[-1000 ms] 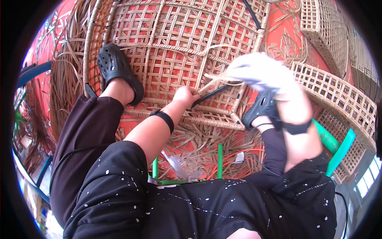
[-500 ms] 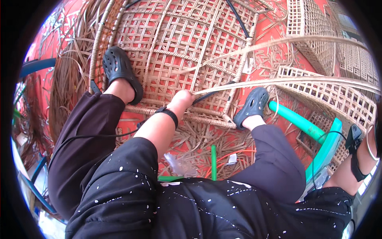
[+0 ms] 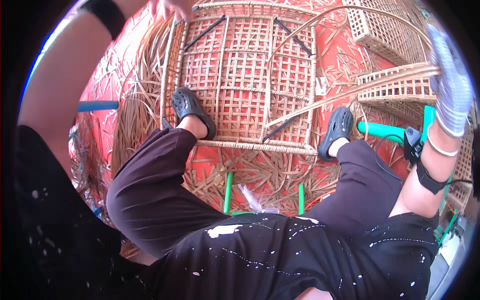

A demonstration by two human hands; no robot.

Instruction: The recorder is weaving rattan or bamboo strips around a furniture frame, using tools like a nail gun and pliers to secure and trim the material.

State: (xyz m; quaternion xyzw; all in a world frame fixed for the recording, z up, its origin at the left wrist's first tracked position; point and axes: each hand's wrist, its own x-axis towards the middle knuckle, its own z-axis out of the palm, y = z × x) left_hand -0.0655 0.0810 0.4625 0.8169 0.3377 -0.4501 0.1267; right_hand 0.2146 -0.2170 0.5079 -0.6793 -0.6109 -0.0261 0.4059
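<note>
A woven panel (image 3: 245,75) of pale flat strips, with a wrapped rim and dark corner braces, lies on the red floor in front of me. My right hand (image 3: 451,80), in a pale grey glove, is raised at the far right and closed on a long weaving strip (image 3: 345,93). The strip runs doubled to the panel's lower right part, and a length of it loops above. My left hand (image 3: 172,7) is at the panel's far left corner. The top edge cuts it off and its fingers are pale and blurred, so their grip is unclear.
My left clog (image 3: 192,111) rests at the panel's near left corner; my right clog (image 3: 336,131) stands beside its right rim. A bundle of loose strips (image 3: 137,110) lies left. Woven baskets (image 3: 395,82) and a green bar (image 3: 380,130) are at right. Strip scraps (image 3: 270,172) litter the floor.
My left hand has gone from the panel's near side up to its far left corner. My gloved right hand has come into view with the strip. The panel sits further right in view.
</note>
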